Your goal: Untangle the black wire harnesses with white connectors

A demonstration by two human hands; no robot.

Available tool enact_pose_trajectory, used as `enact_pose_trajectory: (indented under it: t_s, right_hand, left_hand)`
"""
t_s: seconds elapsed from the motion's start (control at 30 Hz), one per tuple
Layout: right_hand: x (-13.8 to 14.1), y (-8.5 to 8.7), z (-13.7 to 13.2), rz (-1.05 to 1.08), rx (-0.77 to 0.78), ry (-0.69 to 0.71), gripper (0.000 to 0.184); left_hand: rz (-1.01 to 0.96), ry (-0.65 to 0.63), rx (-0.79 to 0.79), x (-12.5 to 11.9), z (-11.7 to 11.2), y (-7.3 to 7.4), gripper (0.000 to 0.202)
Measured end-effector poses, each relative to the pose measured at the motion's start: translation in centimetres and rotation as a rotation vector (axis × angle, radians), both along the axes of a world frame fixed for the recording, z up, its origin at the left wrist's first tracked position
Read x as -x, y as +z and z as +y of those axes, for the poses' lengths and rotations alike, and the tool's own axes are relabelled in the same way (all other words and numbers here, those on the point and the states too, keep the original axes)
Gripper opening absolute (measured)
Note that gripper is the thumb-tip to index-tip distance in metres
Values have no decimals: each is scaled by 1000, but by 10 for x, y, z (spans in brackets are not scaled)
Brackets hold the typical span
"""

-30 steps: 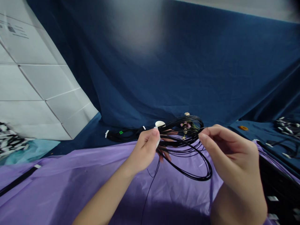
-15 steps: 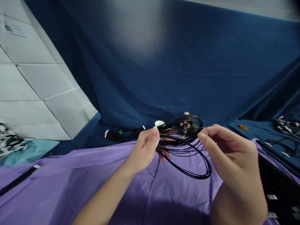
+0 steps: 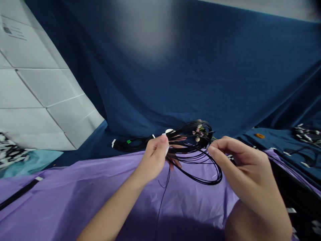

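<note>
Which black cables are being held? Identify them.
The central looped coil, gripped by the left hand; the black cables at far right lie on blue cloth.

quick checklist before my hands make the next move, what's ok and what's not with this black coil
1. Left hand gripping the black coil: ok
2. Right hand pinching a strand: cannot tell, fingertips are at the coil's edge
3. No ends dangling: not ok, a thin strand hangs below
4. Flowers free of the loops: cannot tell
5. Orange ring apart from both hands: ok

Only illegible dark print (image 3: 15, 32) on a white panel (image 3: 37, 50).
</note>
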State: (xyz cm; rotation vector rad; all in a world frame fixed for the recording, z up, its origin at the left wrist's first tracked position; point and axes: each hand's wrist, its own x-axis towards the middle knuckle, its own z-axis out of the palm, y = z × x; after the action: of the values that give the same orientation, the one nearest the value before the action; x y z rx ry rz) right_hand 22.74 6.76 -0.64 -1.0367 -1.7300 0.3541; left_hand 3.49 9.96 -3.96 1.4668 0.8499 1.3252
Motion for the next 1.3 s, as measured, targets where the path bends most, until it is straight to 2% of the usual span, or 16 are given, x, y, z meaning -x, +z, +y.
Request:
enact_pose_trajectory:
  t_s: [0.13,0.5,0.67,0.8,1.0,1.3]
  right_hand:
    - [1,2,0,-21,11,26,15]
    - [1,0,-2,-9,21,42,12]
    - [1,1,-2,-16,21,35,13]
    - [1,1,0,-34,30,11,14]
    - [-1,2,4,-48,46,-11,17]
    - [-5,3,3,-76,80,27,20]
  left_hand:
    - [-13,-4,43,-1,2,-1,74]
    - [-120,-62,122,-2,2,-5,71]
    - [-102,-41,124,-3,0,-5,71]
    - [-50,3,46,-3,-1,-2,71]
    - [35,52,-141,0,-3,-4,60]
    - [83,44,-323,2,-1,-10,56]
